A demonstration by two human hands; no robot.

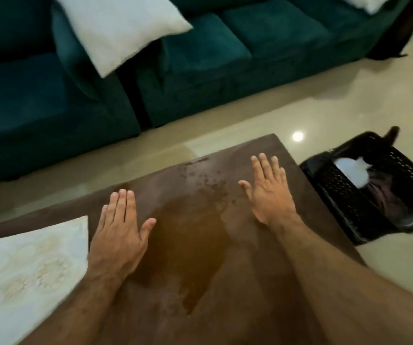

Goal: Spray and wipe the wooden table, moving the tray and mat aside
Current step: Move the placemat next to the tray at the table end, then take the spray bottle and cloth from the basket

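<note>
The fingers (123, 202) of the left hand (119, 230) lay straight and pressed together, thumb out, flat over the wooden counter (200, 245) and holding nothing. The right hand (270, 192) reached farther ahead, its fingers (265, 165) straight and slightly spread, also holding nothing; whether either palm actually touched the wood was hard to tell through the motion blur. Between the two hands a wet patch (195, 232) darkened the surface, with droplets toward the far edge. The pale mat (26, 277) sat just left of the left hand, on the near left part of the counter. No tray, spray bottle or cloth was in view on the counter.

The wet film was the likely risk: left unwiped it could streak, or creep under the mat's edge. A black basket (374, 192) with something white in it stood on the floor to the right, a teal sofa (200, 70) beyond. No brand, label or writing was readable.
</note>
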